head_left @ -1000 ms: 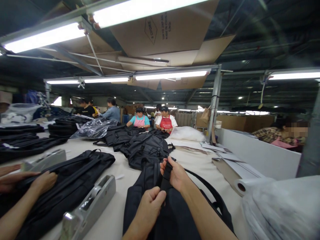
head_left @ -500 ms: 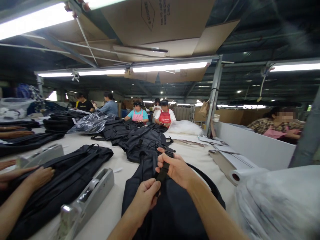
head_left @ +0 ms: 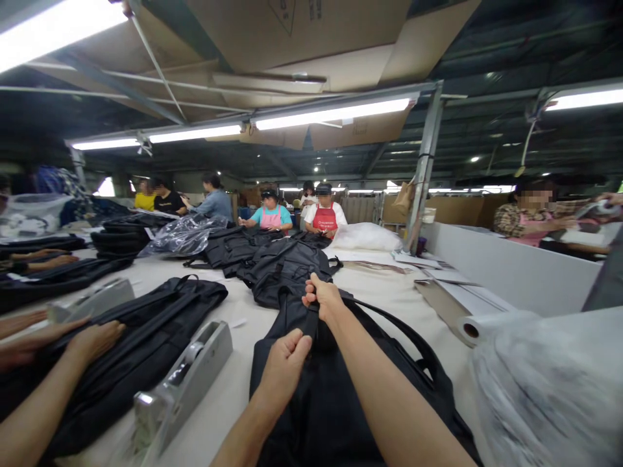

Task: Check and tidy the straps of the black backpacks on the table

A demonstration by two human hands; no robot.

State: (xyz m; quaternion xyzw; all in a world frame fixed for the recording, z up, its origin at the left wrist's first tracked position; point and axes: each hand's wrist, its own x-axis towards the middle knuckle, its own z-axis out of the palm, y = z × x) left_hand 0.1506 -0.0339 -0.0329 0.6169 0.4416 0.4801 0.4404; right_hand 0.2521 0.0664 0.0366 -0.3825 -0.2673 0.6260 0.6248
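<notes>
A black bag (head_left: 311, 402) lies flat on the white table (head_left: 233, 363) right in front of me. Its black strap (head_left: 309, 321) runs between my two hands. My left hand (head_left: 285, 366) is closed on the near part of the strap. Farther out, my right hand (head_left: 321, 297) is closed on the strap's far end, at the bag's top edge. A curved black handle loop (head_left: 403, 334) of the bag lies to the right of my right arm.
A metal tape dispenser (head_left: 182, 383) sits left of the bag. A co-worker's hands (head_left: 92, 337) rest on another black bag (head_left: 146, 337) at the left. More black bags (head_left: 282, 266) are piled farther up the table. A paper roll (head_left: 474, 324) and plastic-wrapped goods (head_left: 545, 389) lie right. Several people work at the far end.
My right hand has moved away from me along the strap to the bag's top edge, pulling it straight. My left hand keeps its grip nearer to me. The camera tilted slightly.
</notes>
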